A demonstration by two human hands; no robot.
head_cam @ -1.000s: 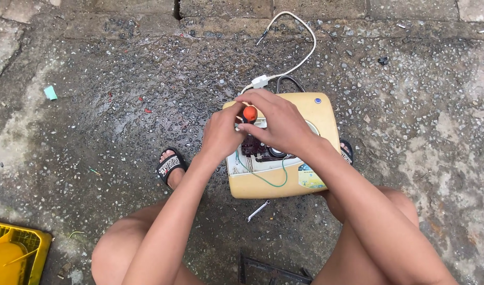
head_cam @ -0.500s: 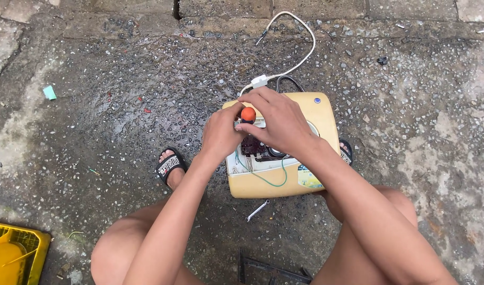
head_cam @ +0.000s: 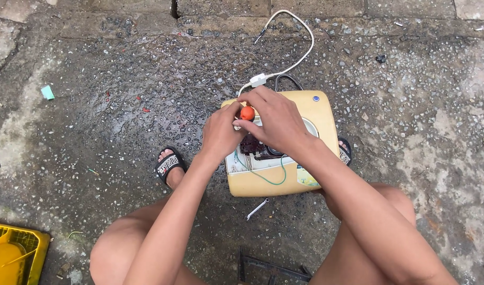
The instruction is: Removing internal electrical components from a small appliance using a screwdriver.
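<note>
Head view: left hand and right hand pinch an orange-handled tool together above an opened yellow appliance, beneath both hands; a small wrench lies nearer the knees.

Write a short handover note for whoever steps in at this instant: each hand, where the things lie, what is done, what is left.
Left hand: fingertips on the small orange round-topped part.
Right hand: over that same part, fingers pinching beside it.
Cream-yellow plastic appliance casing lies on the wet concrete ground, opened, with its dark inner parts and thin green wire exposed. White power cord trails away behind. Small metal spanner lies in front.
Done: casing opened.
Left: orange part still in hand; casing not closed.
</note>
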